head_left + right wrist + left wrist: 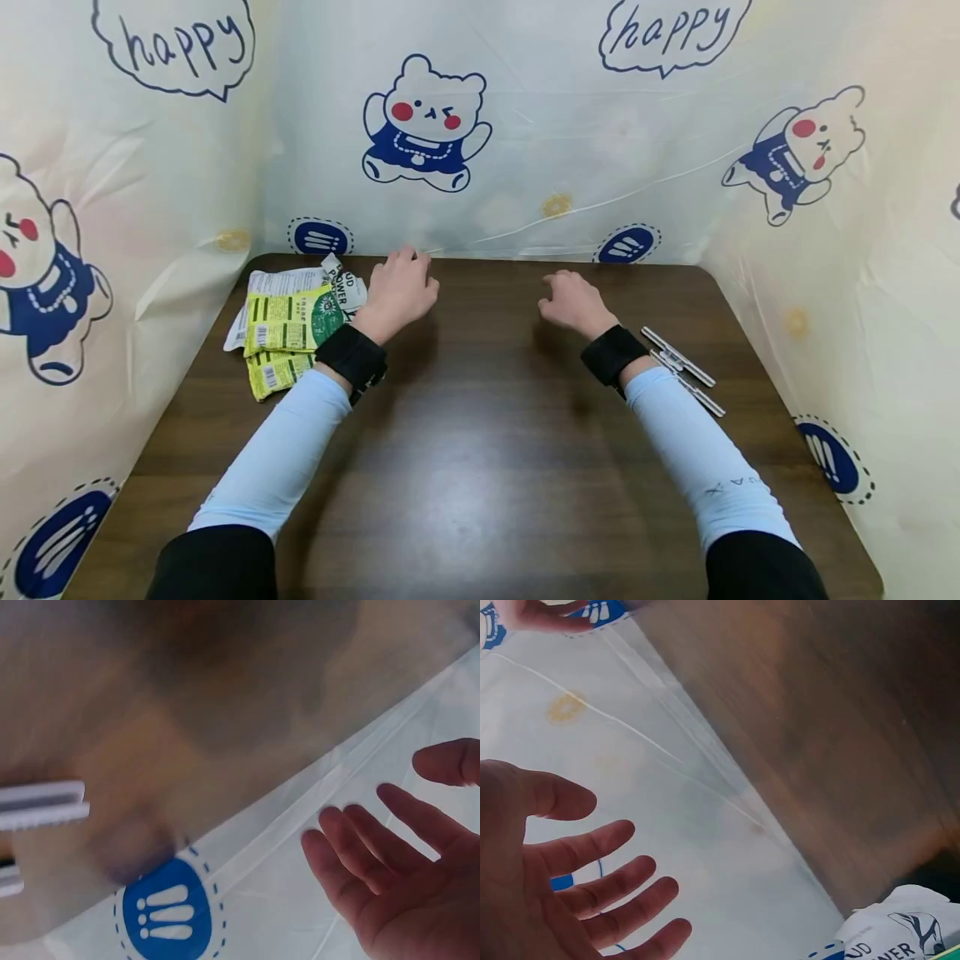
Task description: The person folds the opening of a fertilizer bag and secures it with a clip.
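My left hand (397,292) is held over the far part of the table, just right of a pile of flat packets. Its fingers are spread and loosely bent, with nothing in them, as the left wrist view shows. Yellow-green printed packets (281,321) lie on top of a white one with small print (283,282). A white piece with black lettering (347,287) pokes out beside my wrist. Across the gap, my right hand (576,304) hovers with relaxed fingers and holds nothing. Slim silver bars (678,358) lie beside my right wrist, partly hidden by the forearm.
A dark brown wooden table (450,433) lies under both arms. Pale printed sheeting (517,150) with bear drawings stands like walls behind it and on both sides, close to the table's edges.
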Available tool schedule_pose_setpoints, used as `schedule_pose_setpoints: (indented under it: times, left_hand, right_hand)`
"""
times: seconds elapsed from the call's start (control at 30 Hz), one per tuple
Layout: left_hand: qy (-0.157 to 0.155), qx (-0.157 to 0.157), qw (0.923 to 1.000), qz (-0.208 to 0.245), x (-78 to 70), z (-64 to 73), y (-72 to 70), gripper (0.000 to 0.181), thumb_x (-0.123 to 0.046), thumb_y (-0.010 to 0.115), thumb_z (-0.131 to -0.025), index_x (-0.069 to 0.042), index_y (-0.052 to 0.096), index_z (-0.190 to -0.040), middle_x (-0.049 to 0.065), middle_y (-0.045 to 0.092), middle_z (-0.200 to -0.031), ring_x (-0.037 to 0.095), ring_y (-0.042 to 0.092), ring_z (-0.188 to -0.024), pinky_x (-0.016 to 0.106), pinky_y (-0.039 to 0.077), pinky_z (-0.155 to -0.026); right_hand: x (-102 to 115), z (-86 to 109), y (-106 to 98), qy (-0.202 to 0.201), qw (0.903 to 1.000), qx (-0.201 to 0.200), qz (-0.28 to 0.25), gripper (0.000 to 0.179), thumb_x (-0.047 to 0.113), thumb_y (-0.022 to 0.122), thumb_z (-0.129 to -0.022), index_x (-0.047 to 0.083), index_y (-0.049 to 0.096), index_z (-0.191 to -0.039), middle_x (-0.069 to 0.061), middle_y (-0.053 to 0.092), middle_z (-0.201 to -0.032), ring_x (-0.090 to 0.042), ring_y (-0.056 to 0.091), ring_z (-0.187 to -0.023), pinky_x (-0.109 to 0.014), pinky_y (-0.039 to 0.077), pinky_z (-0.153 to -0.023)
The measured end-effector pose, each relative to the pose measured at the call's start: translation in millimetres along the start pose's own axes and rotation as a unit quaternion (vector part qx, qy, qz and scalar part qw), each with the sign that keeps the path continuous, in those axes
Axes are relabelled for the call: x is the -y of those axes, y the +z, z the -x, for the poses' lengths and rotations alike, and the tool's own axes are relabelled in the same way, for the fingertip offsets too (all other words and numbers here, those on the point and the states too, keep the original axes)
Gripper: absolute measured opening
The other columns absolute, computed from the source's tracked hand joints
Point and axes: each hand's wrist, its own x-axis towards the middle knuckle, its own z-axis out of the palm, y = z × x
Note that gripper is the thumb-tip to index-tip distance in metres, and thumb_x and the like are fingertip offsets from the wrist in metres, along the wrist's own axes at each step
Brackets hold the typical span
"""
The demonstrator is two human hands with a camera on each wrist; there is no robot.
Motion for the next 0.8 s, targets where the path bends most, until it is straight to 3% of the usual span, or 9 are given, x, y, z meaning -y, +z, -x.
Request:
schedule_pose_setpoints:
  times: [0.17, 0.3, 0.57, 0.8]
  left_hand:
    - [0.003, -0.002, 1.0000, 0.006, -2.2, 20.1, 2.3, 0.039, -0.024, 0.058, -0.101, 0.004, 0.065, -0.128, 0.027, 0.061, -0.125, 0.045, 0.058, -0.112, 0.064, 0.054, -0.090]
    - [-0.016, 0.007, 0.9997, 0.017, 5.0, 41.5, 6.0, 0.039, -0.023, 0.058, -0.100, 0.004, 0.065, -0.128, 0.027, 0.060, -0.125, 0.045, 0.057, -0.114, 0.066, 0.053, -0.090]
    - [-0.097, 0.031, 0.9947, 0.009, 42.4, 96.8, 13.2, 0.043, -0.021, 0.057, -0.099, 0.006, 0.061, -0.131, 0.033, 0.054, -0.133, 0.053, 0.051, -0.119, 0.075, 0.047, -0.091]
    - [-0.153, 0.011, 0.9881, 0.018, 70.5, 147.8, 9.5, 0.040, -0.014, 0.056, -0.097, 0.010, 0.060, -0.130, 0.037, 0.048, -0.125, 0.057, 0.044, -0.114, 0.078, 0.045, -0.082]
  right_hand:
    - [9, 14.7, 16, -0.006, 0.9997, 0.023, -0.009, 0.048, 0.016, 0.059, -0.096, -0.005, 0.062, -0.139, -0.025, 0.062, -0.143, -0.035, 0.060, -0.105, -0.054, 0.055, -0.083]
    - [20, 28.0, 30, -0.015, 0.9988, 0.046, -0.011, 0.045, 0.018, 0.063, -0.096, -0.001, 0.065, -0.137, -0.020, 0.066, -0.141, -0.032, 0.064, -0.111, -0.054, 0.058, -0.086]
    - [38, 59.8, 51, -0.022, 0.9966, 0.078, -0.017, 0.044, 0.014, 0.065, -0.097, 0.000, 0.065, -0.138, -0.021, 0.067, -0.138, -0.035, 0.064, -0.122, -0.059, 0.056, -0.097]
    - [44, 76.9, 57, -0.022, 0.9951, 0.095, -0.015, 0.046, 0.016, 0.066, -0.098, 0.000, 0.063, -0.141, -0.024, 0.061, -0.146, -0.040, 0.058, -0.132, -0.062, 0.052, -0.103]
